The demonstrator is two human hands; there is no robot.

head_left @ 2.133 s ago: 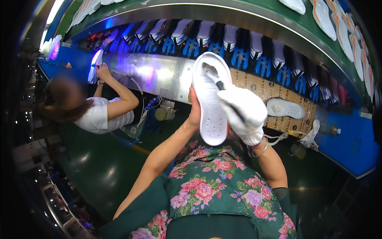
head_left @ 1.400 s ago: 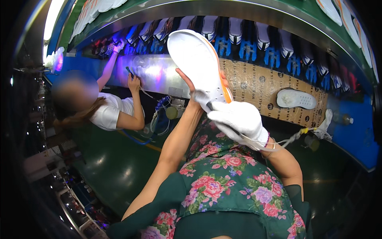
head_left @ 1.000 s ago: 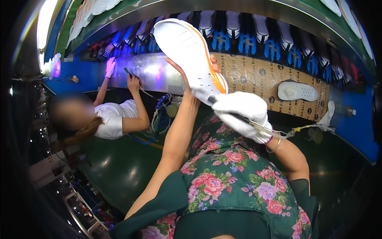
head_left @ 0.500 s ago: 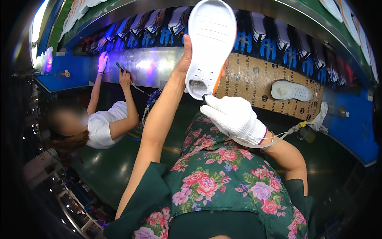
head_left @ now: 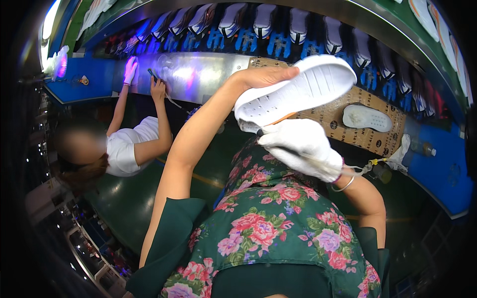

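My bare left hand point(head_left: 268, 77) grips a white shoe sole point(head_left: 310, 89) along its far edge, thumb lying on top. The sole is tilted, its ridged forefoot toward the far right and its heel toward me. A dark patch shows in the hollow of the heel, and a strip of orange runs along the near side. My right hand, in a white knit glove point(head_left: 303, 146), is closed on a slim black-tipped tool point(head_left: 259, 133), mostly hidden by the fingers. Its tip is at the heel edge; contact cannot be made out. A clear tube point(head_left: 354, 169) trails from this hand.
Another white sole point(head_left: 367, 118) lies on the printed cardboard point(head_left: 328, 116) covering the bench. Behind runs a row of shoe uppers point(head_left: 263, 21) on blue holders. A white cloth point(head_left: 400, 154) and a bottle point(head_left: 428, 149) are at right. A co-worker point(head_left: 129, 149) works at left.
My left hand has turned the sole from nearly upright to leaning far right, and its grip shows from above now. My right hand has moved slightly right and nearer, staying by the heel.
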